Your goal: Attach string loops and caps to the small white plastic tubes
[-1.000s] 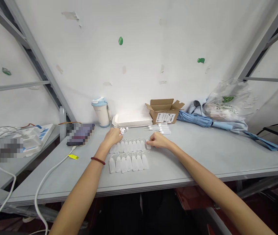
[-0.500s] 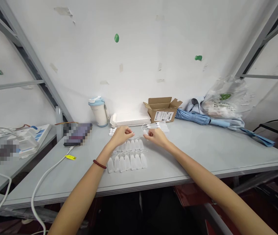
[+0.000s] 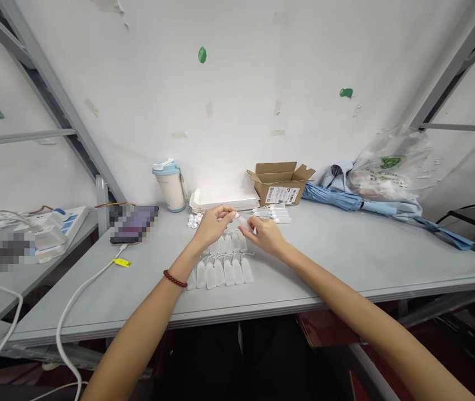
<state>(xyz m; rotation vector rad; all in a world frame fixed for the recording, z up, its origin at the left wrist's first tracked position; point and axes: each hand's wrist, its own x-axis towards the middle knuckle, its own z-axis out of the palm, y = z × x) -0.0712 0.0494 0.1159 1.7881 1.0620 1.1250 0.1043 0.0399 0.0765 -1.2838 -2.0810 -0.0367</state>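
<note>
We hold the small translucent white plastic bottle [image 3: 243, 222] in the right hand [image 3: 267, 233], above the grey flat tabletop [image 3: 329, 250] and beyond the bottle rows. The right thumb and fingers are closed around the bottle body. The left hand [image 3: 213, 227] is partly curled, with its thumb and forefinger pinched on what appears to be a small white plastic cap [image 3: 236, 215] at the bottle's upper end. We cannot tell whether the cap is seated.

Status, as we judge it: work on this bottle is in progress. The group of translucent bottles with opaque white tops [image 3: 281, 215], lying in front of the open brown cardboard box [image 3: 282, 193], appears to be done. The front row of translucent bottles [image 3: 219, 273] and the back row of translucent bottles [image 3: 234, 242] show no such tops, and we count them as left to do. The left hand hides part of the back row, so we give no total. The heap of loose white plastic caps [image 3: 194, 221] lies just beyond the left hand.

The held bottle is slim and frosted, and tilted with its upper end toward the left hand. We cannot make out its contents or any markings.
</note>
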